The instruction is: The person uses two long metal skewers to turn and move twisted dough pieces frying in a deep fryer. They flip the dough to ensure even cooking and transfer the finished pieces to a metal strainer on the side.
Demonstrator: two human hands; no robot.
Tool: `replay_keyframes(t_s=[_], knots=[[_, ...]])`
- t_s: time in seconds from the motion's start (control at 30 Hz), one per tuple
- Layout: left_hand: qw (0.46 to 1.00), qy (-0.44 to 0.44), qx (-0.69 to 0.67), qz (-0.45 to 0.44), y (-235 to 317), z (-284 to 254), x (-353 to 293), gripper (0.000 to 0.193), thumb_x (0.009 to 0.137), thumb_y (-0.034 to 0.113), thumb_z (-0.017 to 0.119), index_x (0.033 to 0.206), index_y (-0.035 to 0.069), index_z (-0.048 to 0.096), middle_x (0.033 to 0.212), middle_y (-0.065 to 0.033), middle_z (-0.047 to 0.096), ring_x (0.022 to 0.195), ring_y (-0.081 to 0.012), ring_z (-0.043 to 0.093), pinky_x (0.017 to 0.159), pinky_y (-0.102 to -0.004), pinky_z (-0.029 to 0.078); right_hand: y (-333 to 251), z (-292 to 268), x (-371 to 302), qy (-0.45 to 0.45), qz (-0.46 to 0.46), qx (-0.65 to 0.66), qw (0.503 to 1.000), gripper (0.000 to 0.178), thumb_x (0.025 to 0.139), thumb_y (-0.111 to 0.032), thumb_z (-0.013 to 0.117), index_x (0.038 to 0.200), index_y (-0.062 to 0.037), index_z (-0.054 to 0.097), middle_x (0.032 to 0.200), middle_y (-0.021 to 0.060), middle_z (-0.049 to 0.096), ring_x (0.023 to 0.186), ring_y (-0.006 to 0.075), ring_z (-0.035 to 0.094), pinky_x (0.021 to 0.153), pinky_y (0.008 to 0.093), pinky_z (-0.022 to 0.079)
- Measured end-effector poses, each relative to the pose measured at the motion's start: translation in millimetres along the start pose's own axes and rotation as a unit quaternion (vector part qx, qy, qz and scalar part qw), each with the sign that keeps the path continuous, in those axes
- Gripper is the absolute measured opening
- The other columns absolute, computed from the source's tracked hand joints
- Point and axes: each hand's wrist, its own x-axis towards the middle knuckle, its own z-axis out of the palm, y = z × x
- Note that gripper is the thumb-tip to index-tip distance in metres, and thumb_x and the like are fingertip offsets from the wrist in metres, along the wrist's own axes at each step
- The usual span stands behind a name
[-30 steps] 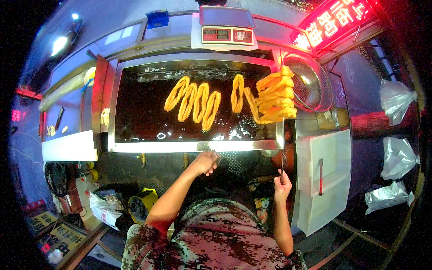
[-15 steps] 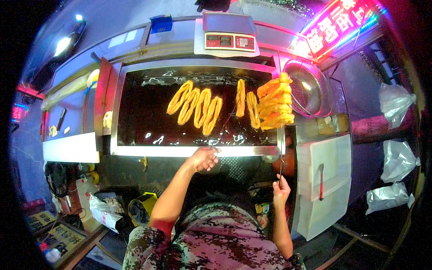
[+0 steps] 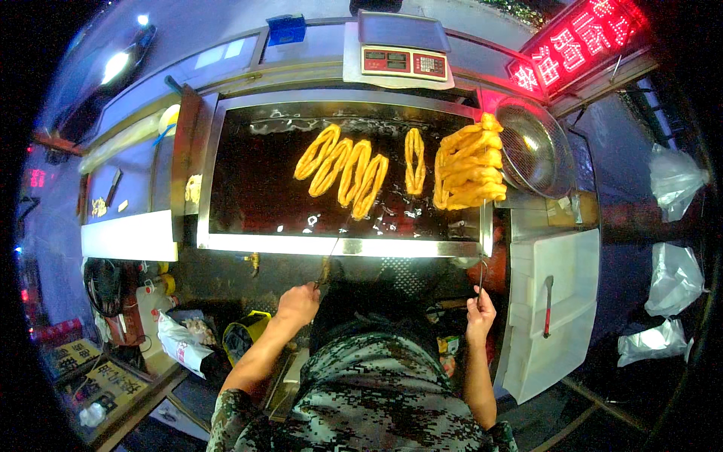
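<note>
My right hand (image 3: 480, 310) is closed around the end of a thin metal rod (image 3: 482, 273) that runs up over the fryer's front right corner. Above it, a row of golden fried dough sticks (image 3: 468, 167) is packed together at the oil's right edge. My left hand (image 3: 299, 303) is closed on another thin dark rod (image 3: 328, 261), held below the front rim, its tip reaching over the oil. In the rectangular fryer (image 3: 282, 245), several looped dough sticks (image 3: 346, 172) float side by side, and a single loop (image 3: 414, 162) floats nearer the packed row.
A round wire basket (image 3: 531, 147) stands right of the fryer, with white plastic bins (image 3: 557, 301) below it. A scale (image 3: 403, 62) sits behind. At left are a white board (image 3: 129, 237) and a knife (image 3: 114, 187). Plastic bags (image 3: 672, 279) hang at right.
My left hand has drawn back left and toward me, away from the fryer's front rim. The dough loop beside the packed row now lies against it. The view has shifted slightly.
</note>
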Motion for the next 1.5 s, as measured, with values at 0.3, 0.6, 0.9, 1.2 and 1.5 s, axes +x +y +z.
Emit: replay_keyframes(t_s=[0.3, 0.6, 0.9, 1.2, 1.5], knots=[[0.738, -0.269, -0.616, -0.055, -21.4, -13.3, 18.9, 0.038, 0.098, 0.029, 0.045, 0.127, 0.005, 0.05, 0.07, -0.0048, 0.058, 0.051, -0.0112, 0.054, 0.041, -0.0257, 0.043, -4.7, 9.1, 4.5, -0.01, 0.002, 0.022, 1.0, 0.039, 0.085, -0.008, 0.066, 0.122, 0.0011, 0.056, 0.07, -0.0077, 0.044, 0.053, 0.0019, 0.034, 0.044, 0.0195, 0.025], [0.966, -0.013, -0.256, -0.023, -23.9, -17.8, 11.7, 0.033, 0.098, 0.028, 0.043, 0.121, 0.007, 0.055, 0.07, -0.0042, 0.057, 0.052, -0.0132, 0.054, 0.046, -0.0294, 0.046, -3.5, 13.1, -0.6, -0.007, 0.0, -0.009, 1.0, 0.039, 0.086, -0.006, 0.065, 0.123, 0.0012, 0.056, 0.069, -0.0072, 0.044, 0.053, 0.0019, 0.035, 0.044, 0.0194, 0.026], [0.826, -0.168, -0.534, -0.066, -35.6, -13.9, 17.0, 0.037, 0.099, 0.028, 0.042, 0.122, 0.0, 0.052, 0.07, -0.0069, 0.057, 0.049, -0.0133, 0.052, 0.041, -0.0274, 0.042, -16.9, 21.3, -5.1, -0.002, 0.05, 0.036, 0.998, 0.035, 0.084, 0.0, 0.063, 0.119, 0.0025, 0.058, 0.081, -0.0059, 0.051, 0.069, 0.0036, 0.044, 0.062, 0.0182, 0.037], [0.925, -0.037, -0.373, -0.064, -67.4, -27.5, 5.6, 0.035, 0.097, 0.03, 0.045, 0.117, 0.004, 0.056, 0.072, -0.0092, 0.061, 0.059, -0.0222, 0.058, 0.051, -0.0357, 0.047, -20.5, 25.4, -6.6, -0.01, 0.043, 0.027, 0.999, 0.037, 0.084, -0.003, 0.063, 0.12, 0.0017, 0.057, 0.078, -0.0061, 0.05, 0.064, 0.0032, 0.041, 0.057, 0.0183, 0.033], [0.938, -0.065, -0.328, -0.091, -81.9, -35.6, 21.9, 0.034, 0.097, 0.03, 0.046, 0.118, 0.006, 0.056, 0.072, -0.0088, 0.063, 0.056, -0.0215, 0.061, 0.048, -0.0364, 0.05, -1.6, 24.5, -3.1, -0.014, -0.009, 0.003, 1.0, 0.037, 0.086, -0.006, 0.064, 0.121, 0.0017, 0.057, 0.07, -0.0075, 0.045, 0.053, 0.0017, 0.035, 0.044, 0.0191, 0.027]])
